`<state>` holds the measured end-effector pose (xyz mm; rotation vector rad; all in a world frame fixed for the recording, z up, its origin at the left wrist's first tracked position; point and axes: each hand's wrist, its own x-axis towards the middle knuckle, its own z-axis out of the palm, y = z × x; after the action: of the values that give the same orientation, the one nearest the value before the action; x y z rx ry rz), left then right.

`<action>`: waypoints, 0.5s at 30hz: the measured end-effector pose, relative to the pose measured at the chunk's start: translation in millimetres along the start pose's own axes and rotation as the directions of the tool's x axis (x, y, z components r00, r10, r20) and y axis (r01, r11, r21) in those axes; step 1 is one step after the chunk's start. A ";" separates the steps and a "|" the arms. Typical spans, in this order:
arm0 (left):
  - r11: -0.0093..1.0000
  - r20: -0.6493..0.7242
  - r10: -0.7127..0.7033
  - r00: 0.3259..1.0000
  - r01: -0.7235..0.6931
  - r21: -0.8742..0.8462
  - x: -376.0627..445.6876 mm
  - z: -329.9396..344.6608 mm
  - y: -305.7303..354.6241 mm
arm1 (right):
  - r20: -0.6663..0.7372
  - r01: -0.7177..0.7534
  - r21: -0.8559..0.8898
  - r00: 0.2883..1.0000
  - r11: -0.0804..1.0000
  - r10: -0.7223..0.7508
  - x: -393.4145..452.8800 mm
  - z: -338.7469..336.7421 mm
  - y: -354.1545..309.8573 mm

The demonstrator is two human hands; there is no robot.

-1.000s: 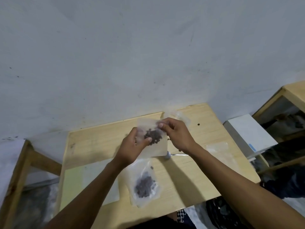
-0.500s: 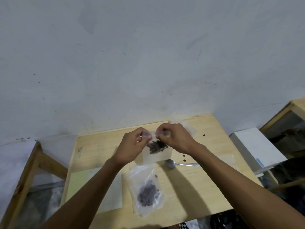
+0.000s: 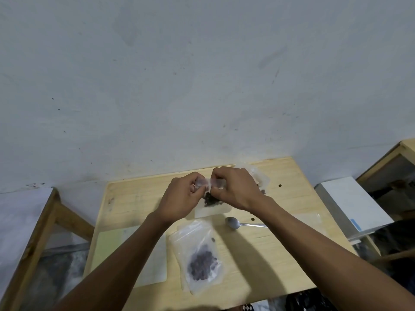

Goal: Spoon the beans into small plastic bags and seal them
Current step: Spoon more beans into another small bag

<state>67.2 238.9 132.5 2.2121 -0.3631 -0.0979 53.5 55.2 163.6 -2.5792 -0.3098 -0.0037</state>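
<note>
Now both hands [image 3: 183,197] pinch bag [image 3: 212,209] (beans inside).

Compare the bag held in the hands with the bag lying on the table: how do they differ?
The held bag is up off the table, its top strip pinched by the left hand and right hand; the lying bag rests flat, untouched. The held bag hangs upright; the lying bag sits askew. Both are clear plastic with dark beans inside.

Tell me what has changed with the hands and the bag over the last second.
The left hand moved from the held bag's side up to its top edge, and both hands now pinch that edge close together, the right hand beside the left. The spoon and the filled bag stayed on the table.
</note>
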 end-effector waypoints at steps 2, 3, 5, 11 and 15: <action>0.999 -0.010 0.002 1.000 -0.001 0.047 -0.6 0.5 2.0 | -0.030 -0.023 -0.016 0.999 1.000 0.023 1.0 4.4 -2.3; 0.997 -0.020 -0.002 1.000 0.003 0.071 -1.1 1.1 2.4 | -0.040 -0.040 -0.026 0.998 0.999 0.039 1.5 6.3 -3.4; 0.994 -0.041 -0.004 0.999 0.009 0.113 -2.4 1.7 3.0 | -0.042 -0.079 -0.025 0.996 0.997 0.078 2.4 10.0 -4.9; 0.989 -0.067 -0.038 0.997 0.047 0.143 -7.6 1.4 -1.1 | -0.009 -0.164 0.058 0.986 0.985 0.165 4.9 17.3 -4.3; 0.994 -0.077 -0.067 0.995 0.074 0.086 -9.1 -1.8 -3.1 | -0.009 -0.179 0.091 0.983 0.980 0.181 5.9 17.9 -3.6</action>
<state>59.5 244.8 130.7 2.3098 -0.2527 -0.0381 57.4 68.7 150.5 -2.5071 -0.0669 0.0520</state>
